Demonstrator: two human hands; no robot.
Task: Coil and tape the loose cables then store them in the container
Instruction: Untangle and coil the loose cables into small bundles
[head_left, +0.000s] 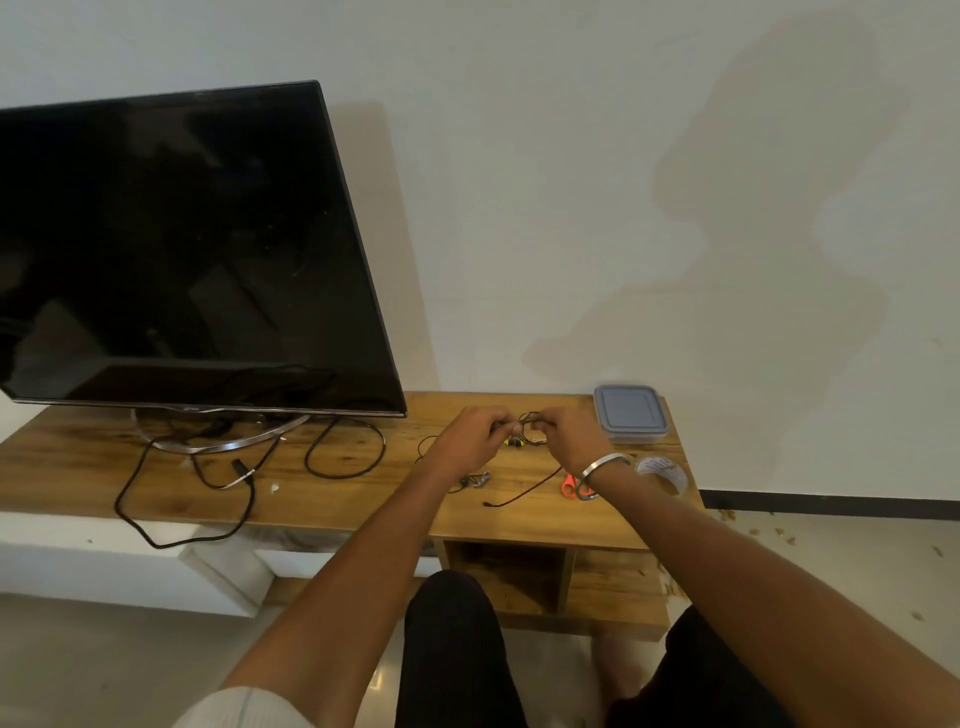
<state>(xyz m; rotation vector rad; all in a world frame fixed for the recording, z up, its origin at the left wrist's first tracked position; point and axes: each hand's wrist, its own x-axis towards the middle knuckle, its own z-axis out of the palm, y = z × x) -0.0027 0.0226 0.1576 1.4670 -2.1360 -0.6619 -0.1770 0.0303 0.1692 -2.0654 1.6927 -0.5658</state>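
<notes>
Both hands, left hand (475, 439) and right hand (566, 436), pinch a thin dark coiled cable (529, 418) between curled fingers. They hover above the wooden desk (363, 499), near a lidded grey plastic container (630, 413).

Bare forearms here, a silver bangle (605, 464) ringing the right wrist, a white ribbed sleeve (244, 709) pushed up the left arm, and dark black trousers (457, 649) below.
</notes>
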